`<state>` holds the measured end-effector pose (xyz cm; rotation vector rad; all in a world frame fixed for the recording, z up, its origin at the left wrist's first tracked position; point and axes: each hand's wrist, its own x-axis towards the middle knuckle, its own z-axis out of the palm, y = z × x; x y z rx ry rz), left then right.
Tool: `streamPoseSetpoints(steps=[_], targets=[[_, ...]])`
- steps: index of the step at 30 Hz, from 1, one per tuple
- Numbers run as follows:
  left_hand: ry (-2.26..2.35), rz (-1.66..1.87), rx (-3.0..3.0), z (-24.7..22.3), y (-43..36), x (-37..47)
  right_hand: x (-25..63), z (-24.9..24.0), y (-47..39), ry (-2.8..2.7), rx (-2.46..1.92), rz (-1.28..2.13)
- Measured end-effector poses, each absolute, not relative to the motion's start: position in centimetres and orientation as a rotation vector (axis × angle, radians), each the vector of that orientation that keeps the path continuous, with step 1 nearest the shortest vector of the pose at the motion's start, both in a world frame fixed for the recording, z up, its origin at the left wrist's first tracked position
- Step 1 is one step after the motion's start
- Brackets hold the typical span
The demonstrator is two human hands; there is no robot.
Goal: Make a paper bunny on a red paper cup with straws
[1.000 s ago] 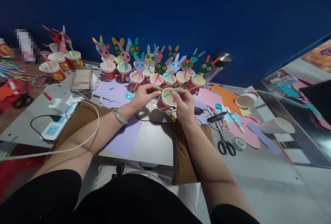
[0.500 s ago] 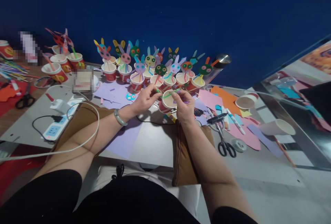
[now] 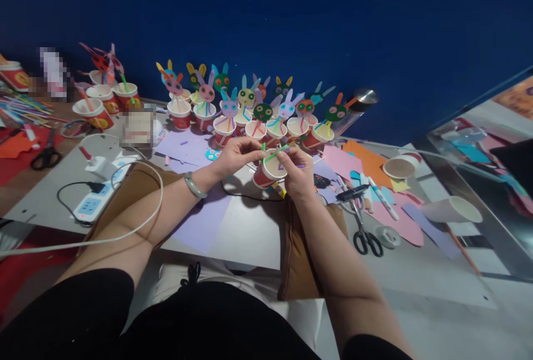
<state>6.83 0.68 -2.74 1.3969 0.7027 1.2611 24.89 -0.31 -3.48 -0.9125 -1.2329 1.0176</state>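
My left hand (image 3: 238, 155) pinches the near end of a thin green strip (image 3: 275, 152) lying across the mouth of a red paper cup (image 3: 268, 172). My right hand (image 3: 298, 170) grips the same cup and the strip's other end, with a purple strip under its fingers. The cup is tilted, lifted just above the table. Behind it stands a row of several red cups topped with coloured paper rabbit faces (image 3: 230, 107).
Scissors (image 3: 366, 238), a tape roll (image 3: 387, 235), markers (image 3: 382, 198) and coloured paper sheets (image 3: 358, 161) lie to the right, with loose cups (image 3: 452, 209). A power strip (image 3: 94, 200) and white cable (image 3: 137, 221) lie left. More scissors (image 3: 46, 156) and cups (image 3: 91, 113) sit far left.
The view shifted slightly; both hands stayed on the cup and strip, my left fingers sliding a little closer along the green strip.
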Motion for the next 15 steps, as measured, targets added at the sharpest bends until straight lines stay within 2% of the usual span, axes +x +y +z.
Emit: streamPoseSetpoints(steps=[15], targets=[[0.640, 1.032, 1.206, -2.18, 0.63, 6.21, 24.62, -3.56, -0.63, -1.213, -0.840, 1.154]])
